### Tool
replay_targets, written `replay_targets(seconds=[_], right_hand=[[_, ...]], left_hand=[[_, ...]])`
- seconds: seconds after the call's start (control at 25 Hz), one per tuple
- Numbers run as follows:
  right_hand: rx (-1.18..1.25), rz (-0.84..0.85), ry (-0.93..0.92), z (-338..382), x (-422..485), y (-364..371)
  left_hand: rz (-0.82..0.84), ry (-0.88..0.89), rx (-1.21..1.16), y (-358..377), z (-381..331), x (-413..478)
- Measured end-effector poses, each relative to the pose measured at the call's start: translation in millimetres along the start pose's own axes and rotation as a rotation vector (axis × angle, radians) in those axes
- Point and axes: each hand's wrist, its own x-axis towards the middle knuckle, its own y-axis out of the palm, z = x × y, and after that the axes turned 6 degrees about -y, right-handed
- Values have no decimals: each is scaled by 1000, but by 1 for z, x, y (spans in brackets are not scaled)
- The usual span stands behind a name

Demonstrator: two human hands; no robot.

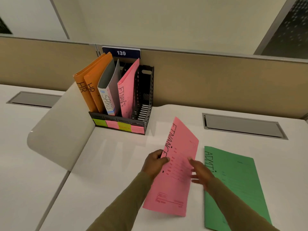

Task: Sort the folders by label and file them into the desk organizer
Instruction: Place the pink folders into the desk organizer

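A black desk organizer stands at the back of the desk. It holds two orange folders marked HR, a grey SPORTS folder and a pink FINANCE folder; its rightmost slot is empty. My left hand grips the left edge of a second pink FINANCE folder, lifted and tilted above the desk. My right hand hovers with fingers spread at that folder's right side, blurred. A green ADMIN folder lies flat on the desk to the right.
Coloured sticky labels line the organizer's front. A curved beige divider rises to the left of it. Behind it runs a tan partition with a plate numbered 139. Two cable hatches are set in the white desk.
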Motion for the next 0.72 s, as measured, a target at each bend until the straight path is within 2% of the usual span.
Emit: replay_targets(seconds=[0.12,0.28,0.44,0.64,0.72], right_hand=[[183,40,-107,78,5,1],[330,132,-298,186,8,4],[278,250,-520,278,-6,25],[134,248,-710,356,-18,68],[85,234,-761,380,-15,84]], left_hand=[[-8,200,103,-16,-34,-16],[-112,433,249,-43,-69,-33],[-256,589,248,-77,-92,-33],[-334,691,171,-112,-113,-8],[-334,672,152,-124,-122,10]])
